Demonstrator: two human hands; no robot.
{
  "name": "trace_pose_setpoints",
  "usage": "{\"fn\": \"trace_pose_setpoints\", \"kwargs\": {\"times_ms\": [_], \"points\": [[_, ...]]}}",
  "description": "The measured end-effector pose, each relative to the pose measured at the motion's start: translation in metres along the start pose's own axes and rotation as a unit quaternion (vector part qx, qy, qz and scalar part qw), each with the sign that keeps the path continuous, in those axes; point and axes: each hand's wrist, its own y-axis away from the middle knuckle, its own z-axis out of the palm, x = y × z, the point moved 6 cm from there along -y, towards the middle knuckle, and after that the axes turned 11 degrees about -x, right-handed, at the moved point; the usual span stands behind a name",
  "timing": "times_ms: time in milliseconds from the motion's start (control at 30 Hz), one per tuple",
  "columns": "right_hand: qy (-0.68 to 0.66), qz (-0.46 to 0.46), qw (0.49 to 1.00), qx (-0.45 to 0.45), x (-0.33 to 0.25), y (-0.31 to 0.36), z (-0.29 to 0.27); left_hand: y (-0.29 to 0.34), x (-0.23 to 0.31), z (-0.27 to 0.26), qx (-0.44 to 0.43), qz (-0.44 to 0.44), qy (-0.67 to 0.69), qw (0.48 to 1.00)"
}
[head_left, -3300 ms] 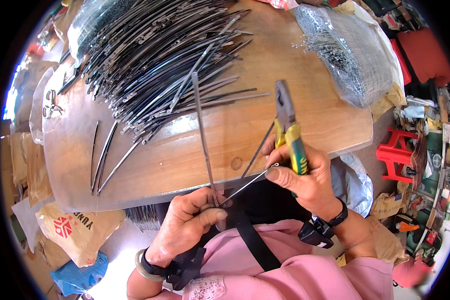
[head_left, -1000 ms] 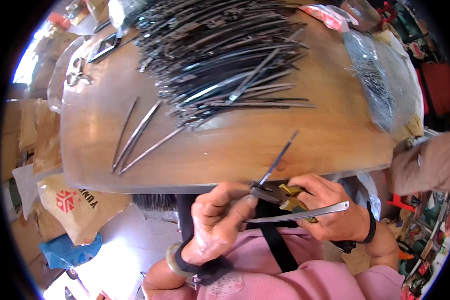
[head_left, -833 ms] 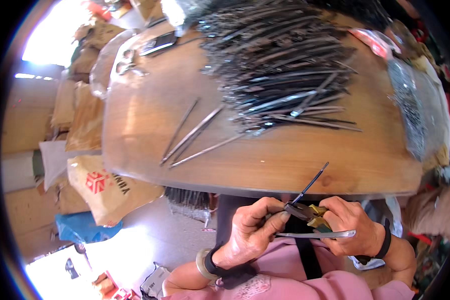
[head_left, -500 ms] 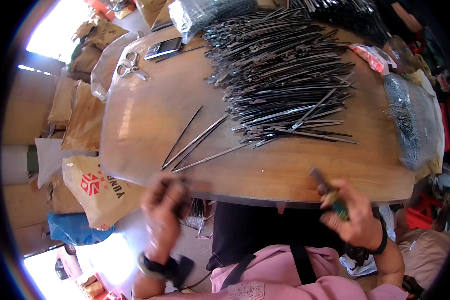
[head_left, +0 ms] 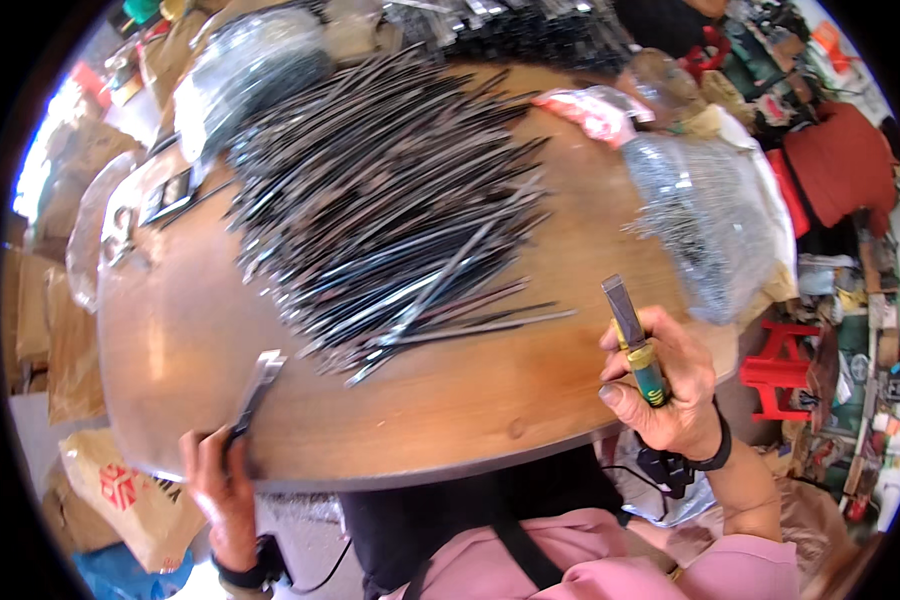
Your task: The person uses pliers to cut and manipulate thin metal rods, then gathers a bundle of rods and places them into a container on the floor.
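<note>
My right hand point(head_left: 675, 390) is closed around the green and yellow handle of a short chisel point(head_left: 622, 310), its flat grey blade pointing up and away over the near right part of the table. At the table's near left edge, my left hand point(head_left: 218, 490) grips the lower end of a few thin dark strips point(head_left: 250, 402). Their bright tips lie close together. A broad pile of long, thin black strips point(head_left: 390, 190) covers the middle of the table, several of them slanting across its near side.
On the rounded wooden table point(head_left: 450, 425) lie a phone point(head_left: 168, 195) and scissors point(head_left: 122, 235) at left. Plastic-wrapped bundles sit at the far left point(head_left: 255, 75) and right point(head_left: 705, 220). A red stool point(head_left: 778, 370) stands on the right; a printed sack point(head_left: 130, 500) is at lower left.
The view has swung to the right. The loose strips that lay apart at the near left are no longer there; my left hand now holds strips. My right hand still grips the chisel.
</note>
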Motion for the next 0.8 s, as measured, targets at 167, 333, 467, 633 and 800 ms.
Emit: {"fn": "trace_pose_setpoints", "kwargs": {"times_ms": [167,333,467,633,800], "points": [[-0.16,0.089,0.975,0.124,0.031,0.027,-0.048,0.005,-0.032,-0.006,0.046,-0.023,-0.035,0.998],[0.152,0.014,0.983,0.097,0.019,-0.007,-0.07,-0.045,0.072,-0.005,0.008,0.045,0.124,0.991],[0.366,-0.13,0.921,0.036,0.038,-0.043,-0.056,-0.105,0.181,0.023,0.007,0.199,0.011,0.98],[0.334,-0.12,0.93,0.095,0.022,-0.034,-0.064,-0.115,0.169,0.027,0.001,0.207,0.016,0.978],[0.342,-0.08,0.921,0.167,-0.007,-0.012,-0.082,-0.106,0.168,0.017,-0.012,0.204,0.099,0.974]]}}
